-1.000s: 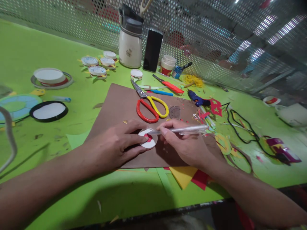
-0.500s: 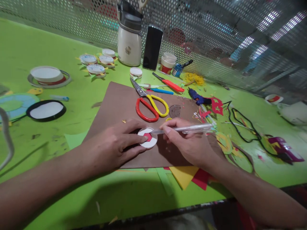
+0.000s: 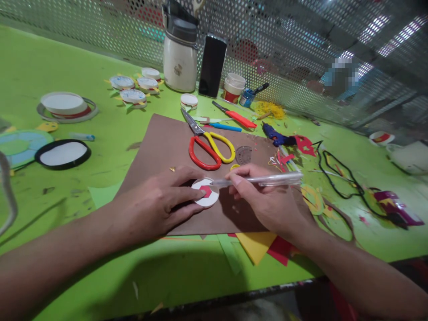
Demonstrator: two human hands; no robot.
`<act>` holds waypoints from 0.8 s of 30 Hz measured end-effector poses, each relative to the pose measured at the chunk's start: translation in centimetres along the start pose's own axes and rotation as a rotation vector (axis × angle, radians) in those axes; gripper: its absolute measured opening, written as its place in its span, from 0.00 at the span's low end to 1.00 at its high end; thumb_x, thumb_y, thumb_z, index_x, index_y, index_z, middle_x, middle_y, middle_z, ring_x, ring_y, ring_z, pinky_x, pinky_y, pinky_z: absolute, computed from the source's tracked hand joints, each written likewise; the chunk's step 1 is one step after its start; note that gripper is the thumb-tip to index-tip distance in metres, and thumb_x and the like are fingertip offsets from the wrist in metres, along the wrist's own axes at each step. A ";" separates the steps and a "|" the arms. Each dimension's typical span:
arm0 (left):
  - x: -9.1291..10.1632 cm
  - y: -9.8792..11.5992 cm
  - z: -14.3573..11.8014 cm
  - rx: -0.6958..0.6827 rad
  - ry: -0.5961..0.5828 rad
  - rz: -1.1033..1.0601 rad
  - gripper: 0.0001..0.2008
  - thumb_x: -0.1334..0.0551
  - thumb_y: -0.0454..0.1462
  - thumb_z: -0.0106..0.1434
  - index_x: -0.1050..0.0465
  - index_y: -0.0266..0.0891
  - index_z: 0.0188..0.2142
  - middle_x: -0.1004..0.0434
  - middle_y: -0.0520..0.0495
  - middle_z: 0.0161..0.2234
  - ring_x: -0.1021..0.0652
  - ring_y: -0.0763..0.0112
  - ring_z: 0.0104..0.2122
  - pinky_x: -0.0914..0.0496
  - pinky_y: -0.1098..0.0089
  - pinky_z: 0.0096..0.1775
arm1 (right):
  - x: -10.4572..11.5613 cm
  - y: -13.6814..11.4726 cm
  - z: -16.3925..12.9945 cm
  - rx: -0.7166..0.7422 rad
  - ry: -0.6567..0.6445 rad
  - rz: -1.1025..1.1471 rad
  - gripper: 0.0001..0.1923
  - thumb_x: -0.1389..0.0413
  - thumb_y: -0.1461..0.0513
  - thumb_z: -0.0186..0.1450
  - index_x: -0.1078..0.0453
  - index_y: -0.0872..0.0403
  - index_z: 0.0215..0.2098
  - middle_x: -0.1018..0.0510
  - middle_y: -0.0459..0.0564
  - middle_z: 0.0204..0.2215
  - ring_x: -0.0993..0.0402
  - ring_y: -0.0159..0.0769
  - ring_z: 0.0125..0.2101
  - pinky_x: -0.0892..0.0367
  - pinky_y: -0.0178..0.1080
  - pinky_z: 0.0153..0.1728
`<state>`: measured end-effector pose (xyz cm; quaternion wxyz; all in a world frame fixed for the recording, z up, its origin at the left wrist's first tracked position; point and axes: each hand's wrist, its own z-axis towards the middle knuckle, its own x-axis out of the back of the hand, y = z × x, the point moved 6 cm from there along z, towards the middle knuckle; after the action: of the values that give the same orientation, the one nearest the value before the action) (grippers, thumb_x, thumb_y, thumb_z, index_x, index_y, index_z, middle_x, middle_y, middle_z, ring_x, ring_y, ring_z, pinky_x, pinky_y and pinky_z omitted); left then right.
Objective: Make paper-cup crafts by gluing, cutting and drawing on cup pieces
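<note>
My left hand (image 3: 163,196) holds a small round white disc (image 3: 198,183) flat on the brown board (image 3: 143,151). One of its fingertips presses on a red paper hexagon (image 3: 207,191) in the disc's middle, with other fingers around the edge. Pinched in my right hand (image 3: 257,191) is a clear-barrelled pen (image 3: 267,179), lying nearly level. Its tip touches or hovers just over the disc beside the hexagon; I cannot tell which. Beyond the hands lie scissors (image 3: 204,156) with one red and one yellow handle, and a dark protractor (image 3: 244,154).
Behind the board are a red-handled cutter (image 3: 241,119), a blue pen (image 3: 224,127), a white bottle (image 3: 179,64) and a propped phone (image 3: 212,66). A glue gun (image 3: 276,135) and black cord (image 3: 337,176) lie right. Several finished-looking discs (image 3: 133,96) stand back left. Yellow paper (image 3: 256,245) pokes out in front.
The pen's rear end has shifted slightly to the right, and my right hand has turned a little with it. My left hand and the disc stay in place.
</note>
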<state>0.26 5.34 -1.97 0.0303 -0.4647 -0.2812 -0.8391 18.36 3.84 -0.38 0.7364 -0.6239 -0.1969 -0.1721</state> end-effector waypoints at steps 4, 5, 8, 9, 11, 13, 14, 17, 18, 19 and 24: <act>0.0 0.0 0.0 0.002 0.000 -0.005 0.11 0.39 0.36 0.69 0.19 0.40 0.46 0.23 0.39 0.53 0.20 0.61 0.49 0.26 0.63 0.51 | 0.4 -0.8 -0.3 0.046 -0.005 0.046 0.07 0.46 0.59 0.71 0.26 0.52 0.41 0.20 0.43 0.27 0.23 0.31 0.27 0.28 0.33 0.30; 0.0 0.0 0.0 0.001 -0.002 -0.009 0.11 0.39 0.36 0.69 0.20 0.40 0.47 0.23 0.39 0.53 0.20 0.61 0.49 0.26 0.63 0.50 | 0.3 -1.2 -0.5 0.084 -0.042 0.046 0.08 0.47 0.60 0.72 0.26 0.52 0.44 0.19 0.44 0.30 0.22 0.31 0.30 0.27 0.33 0.33; 0.0 0.0 0.1 -0.007 -0.013 -0.022 0.12 0.39 0.35 0.69 0.20 0.41 0.49 0.23 0.38 0.54 0.21 0.61 0.51 0.27 0.64 0.51 | -0.3 -2.2 -1.0 0.257 -0.171 -0.115 0.13 0.48 0.62 0.74 0.29 0.51 0.54 0.17 0.48 0.44 0.20 0.34 0.42 0.27 0.38 0.45; 0.0 0.1 0.0 -0.011 -0.013 -0.024 0.12 0.39 0.35 0.69 0.20 0.41 0.50 0.23 0.38 0.54 0.22 0.61 0.51 0.27 0.64 0.52 | -0.6 -2.5 -1.2 0.320 -0.204 -0.204 0.14 0.49 0.62 0.74 0.30 0.50 0.56 0.19 0.48 0.48 0.22 0.36 0.45 0.28 0.39 0.48; -0.1 0.0 0.0 -0.013 -0.008 -0.023 0.12 0.39 0.35 0.69 0.20 0.41 0.49 0.23 0.39 0.53 0.22 0.61 0.51 0.27 0.64 0.53 | -1.0 -2.7 -1.5 0.411 -0.253 -0.353 0.15 0.49 0.61 0.74 0.31 0.49 0.58 0.19 0.50 0.49 0.23 0.39 0.45 0.29 0.42 0.48; -0.1 0.0 -0.1 -0.021 0.004 -0.011 0.12 0.39 0.35 0.69 0.21 0.41 0.49 0.23 0.40 0.53 0.21 0.62 0.50 0.27 0.64 0.53 | -1.3 -2.7 -1.6 0.458 -0.290 -0.429 0.15 0.50 0.61 0.75 0.29 0.50 0.56 0.19 0.52 0.42 0.25 0.40 0.39 0.28 0.43 0.43; -0.1 0.0 -0.2 -0.025 0.010 -0.002 0.12 0.40 0.35 0.70 0.21 0.41 0.49 0.23 0.40 0.53 0.21 0.62 0.50 0.27 0.64 0.52 | -1.5 -2.8 -1.6 0.466 -0.306 -0.454 0.14 0.51 0.61 0.75 0.29 0.52 0.55 0.20 0.52 0.39 0.27 0.40 0.36 0.28 0.43 0.41; -0.1 0.0 -0.3 -0.033 0.022 0.031 0.12 0.41 0.35 0.70 0.21 0.40 0.49 0.23 0.41 0.53 0.21 0.62 0.49 0.26 0.64 0.51 | -1.8 -3.0 -1.5 0.489 -0.338 -0.510 0.15 0.53 0.62 0.75 0.27 0.55 0.53 0.23 0.53 0.35 0.29 0.39 0.34 0.29 0.43 0.40; -0.1 0.0 -0.3 -0.035 0.024 0.038 0.11 0.41 0.36 0.70 0.22 0.40 0.49 0.23 0.40 0.53 0.21 0.62 0.49 0.26 0.64 0.51 | -1.9 -3.1 -1.5 0.487 -0.340 -0.531 0.15 0.53 0.61 0.76 0.27 0.55 0.53 0.23 0.53 0.35 0.29 0.39 0.34 0.29 0.43 0.41; -0.1 0.0 -0.3 -0.037 0.024 0.045 0.11 0.41 0.36 0.70 0.22 0.40 0.49 0.23 0.40 0.53 0.21 0.61 0.49 0.26 0.64 0.50 | -1.9 -3.1 -1.5 0.484 -0.335 -0.550 0.15 0.54 0.61 0.76 0.27 0.54 0.52 0.23 0.53 0.34 0.30 0.39 0.34 0.29 0.43 0.42; -0.3 0.8 -0.1 -0.064 0.016 0.136 0.13 0.43 0.37 0.71 0.25 0.38 0.51 0.23 0.36 0.51 0.20 0.58 0.47 0.25 0.60 0.47 | -2.1 -2.8 -1.2 0.458 -0.347 -0.520 0.15 0.54 0.60 0.76 0.28 0.55 0.52 0.21 0.54 0.37 0.33 0.41 0.37 0.31 0.43 0.40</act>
<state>0.58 4.56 -1.93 0.0745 -0.4767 -0.2217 -0.8474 15.27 2.18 0.75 0.7443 -0.3925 -0.5034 -0.1964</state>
